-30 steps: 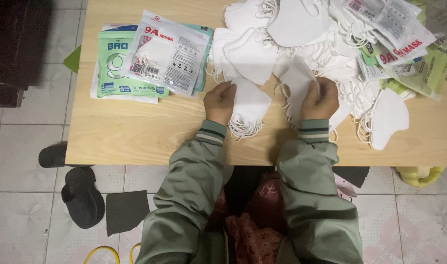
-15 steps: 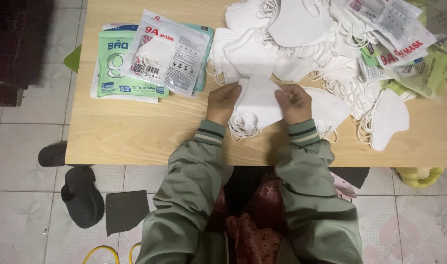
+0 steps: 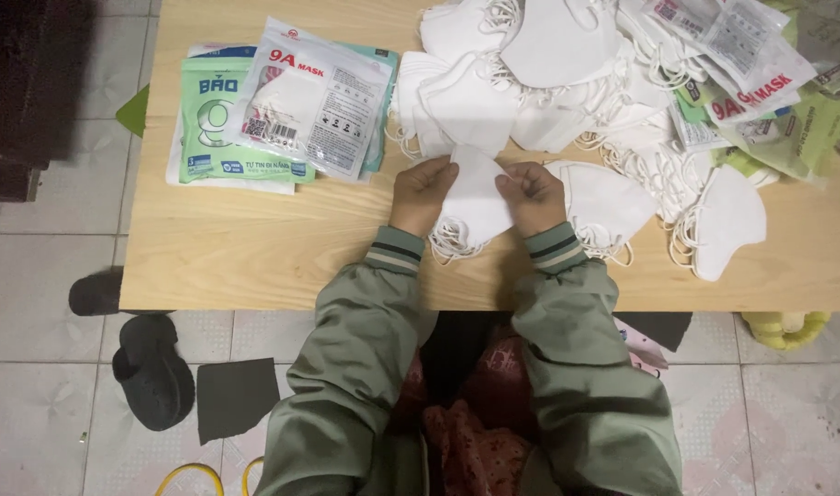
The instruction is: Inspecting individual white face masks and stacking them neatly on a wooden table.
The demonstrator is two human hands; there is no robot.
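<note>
Both of my hands pinch one folded white face mask over the near middle of the wooden table. My left hand grips its left edge and my right hand grips its right edge. The mask's elastic loops dangle below it near my left cuff. A big heap of loose white masks lies just beyond my hands. More single white masks lie to the right of my right hand.
A stack of packaged masks in clear and green bags sits at the table's left. Empty bags pile at the far right. Dark slippers and a dark cloth lie on the tiled floor at the left.
My right hand moved left from the mask heap and joined my left hand on one mask. That mask now sits folded and pinched between both hands.
</note>
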